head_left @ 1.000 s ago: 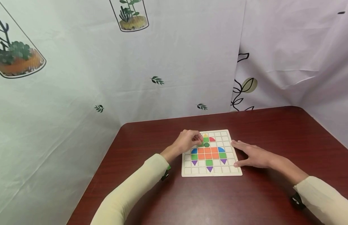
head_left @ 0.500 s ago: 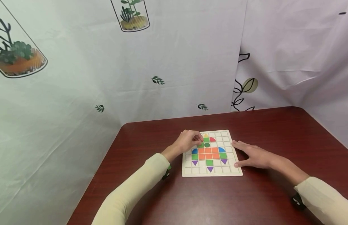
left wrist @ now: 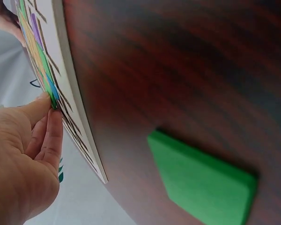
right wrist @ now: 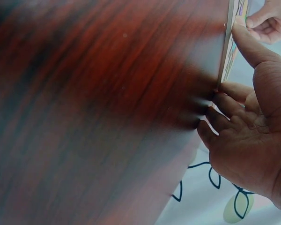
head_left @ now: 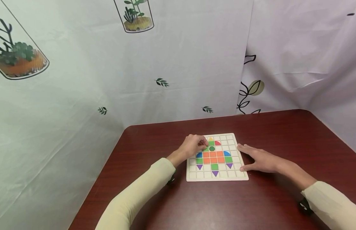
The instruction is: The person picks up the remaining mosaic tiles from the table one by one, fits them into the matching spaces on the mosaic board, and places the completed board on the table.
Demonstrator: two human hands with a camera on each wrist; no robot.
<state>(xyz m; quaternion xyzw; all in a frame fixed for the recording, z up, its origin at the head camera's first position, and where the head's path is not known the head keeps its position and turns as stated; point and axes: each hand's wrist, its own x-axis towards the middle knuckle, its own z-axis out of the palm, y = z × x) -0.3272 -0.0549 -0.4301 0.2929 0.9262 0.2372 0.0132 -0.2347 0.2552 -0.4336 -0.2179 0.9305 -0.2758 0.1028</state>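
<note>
A white gridded board (head_left: 235, 174) lies on the table, bearing a pattern of coloured tiles. My left hand (head_left: 194, 145) reaches over its far left part, thumb and fingertips pinching a small green tile (left wrist: 52, 100) at the board's surface. Beside those fingertips is a dark green round tile (head_left: 212, 149). Orange square tiles (head_left: 213, 157) fill the middle, with blue quarter-round tiles (head_left: 227, 154) and purple triangle tiles (head_left: 215, 173) around them. My right hand (head_left: 259, 159) is spread at the board's right edge, fingertips and thumb touching it.
In the left wrist view a loose green tile (left wrist: 203, 180) lies on the dark red table (head_left: 212, 204); the left arm hides it in the head view. A white printed cloth (head_left: 180, 64) hangs behind the table.
The left wrist and sleeve have shifted slightly, covering the bit of green that showed beside the cuff. The left fingers stay at the same tile, and the right hand has not moved.
</note>
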